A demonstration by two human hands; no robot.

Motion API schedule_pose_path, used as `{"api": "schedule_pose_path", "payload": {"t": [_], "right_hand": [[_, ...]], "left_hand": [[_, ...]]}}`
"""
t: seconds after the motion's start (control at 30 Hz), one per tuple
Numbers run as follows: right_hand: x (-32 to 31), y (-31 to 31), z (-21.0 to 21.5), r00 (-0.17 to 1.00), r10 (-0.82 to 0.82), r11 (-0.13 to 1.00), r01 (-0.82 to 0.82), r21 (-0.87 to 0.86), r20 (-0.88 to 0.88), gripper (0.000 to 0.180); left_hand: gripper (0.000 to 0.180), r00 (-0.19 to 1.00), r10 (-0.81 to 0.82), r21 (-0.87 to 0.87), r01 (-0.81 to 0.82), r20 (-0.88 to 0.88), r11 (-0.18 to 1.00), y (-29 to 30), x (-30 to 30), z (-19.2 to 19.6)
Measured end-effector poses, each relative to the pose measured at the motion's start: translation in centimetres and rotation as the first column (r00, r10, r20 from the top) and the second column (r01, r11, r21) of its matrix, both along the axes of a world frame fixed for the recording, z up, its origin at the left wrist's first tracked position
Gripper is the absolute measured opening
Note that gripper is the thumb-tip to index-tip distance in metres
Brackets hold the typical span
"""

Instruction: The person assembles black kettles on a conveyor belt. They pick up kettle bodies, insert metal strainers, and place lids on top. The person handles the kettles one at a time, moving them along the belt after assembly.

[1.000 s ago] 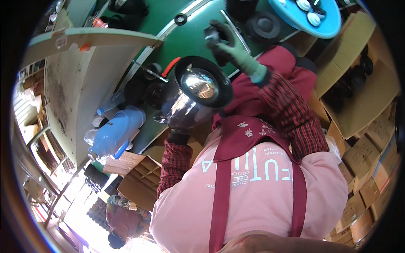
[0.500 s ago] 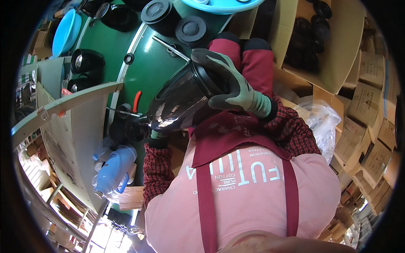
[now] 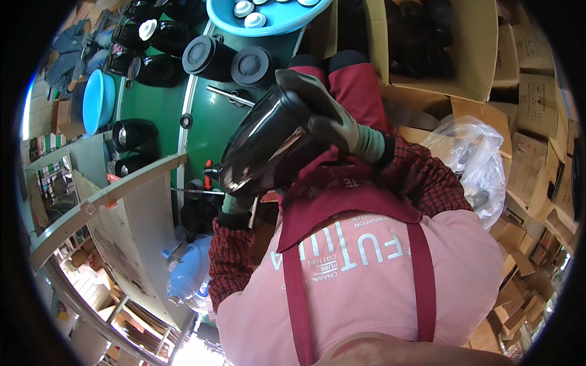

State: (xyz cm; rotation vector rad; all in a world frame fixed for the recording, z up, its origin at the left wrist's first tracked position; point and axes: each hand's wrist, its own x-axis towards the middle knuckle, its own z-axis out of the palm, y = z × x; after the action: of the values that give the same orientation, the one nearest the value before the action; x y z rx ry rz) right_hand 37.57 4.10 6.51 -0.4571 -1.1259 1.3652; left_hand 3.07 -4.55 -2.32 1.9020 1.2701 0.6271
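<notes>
Now clasps the wide end of the glossy black vessel (image 3: pixel 256 140) with the gloved right hand (image 3: pixel 334 119), no longer apart from it as a second ago; seems steadied at both ends. Has the left hand (image 3: pixel 237 204) mostly hidden at the narrow end; cannot tell its grip. Tilts, smooth and tapering, near the green tabletop (image 3: pixel 210 125).

Bare green tabletop (image 3: pixel 210 137) leaves a lane.
Room to pass lies between the glossy black rounded vessel (image 3: pixel 259 143) and the thin white rail (image 3: pixel 184 141); beyond, a straight silver rod (image 3: pixel 223 94) and two black lidded cylindrical tubs (image 3: pixel 198 58) stand in the way, a pale grey panel (image 3: pixel 143 213) bars the near left, an open brown cardboard box (image 3: pixel 439 88) the right.
</notes>
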Motion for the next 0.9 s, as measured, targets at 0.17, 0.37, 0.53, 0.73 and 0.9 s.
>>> {"api": "schedule_pose_path", "payload": {"t": [0.17,0.37,0.53,0.73,0.9], "right_hand": [[3.3,2.4,1.2,0.932,0.333,0.699,-0.345,-0.626,-0.142,0.057],[1.8,1.2,-2.3,0.986,0.169,0.944,-0.157,-0.291,0.015,0.061],[5.2,1.3,-3.2,0.750,0.378,0.285,-0.652,-0.703,-0.543,0.058],[1.8,-0.8,2.0,0.992,0.122,0.947,-0.127,-0.295,-0.035,0.066],[5.2,-0.1,0.0,0.960,0.208,0.976,-0.191,-0.104,0.189,0.044]], "left_hand": [[0.057,0.948,0.210,-0.074,-0.197,0.240,0.978,6.3,6.0,12.0],[0.056,0.858,0.230,-0.051,-0.232,0.459,0.971,2.5,5.2,5.6],[0.056,0.995,-0.035,0.226,0.056,-0.094,0.972,6.8,8.4,17.3],[0.049,0.872,0.158,-0.151,-0.098,0.464,0.984,5.2,7.2,11.0],[0.042,0.807,0.330,-0.219,-0.253,0.490,0.942,4.0,5.3,9.0]]}}
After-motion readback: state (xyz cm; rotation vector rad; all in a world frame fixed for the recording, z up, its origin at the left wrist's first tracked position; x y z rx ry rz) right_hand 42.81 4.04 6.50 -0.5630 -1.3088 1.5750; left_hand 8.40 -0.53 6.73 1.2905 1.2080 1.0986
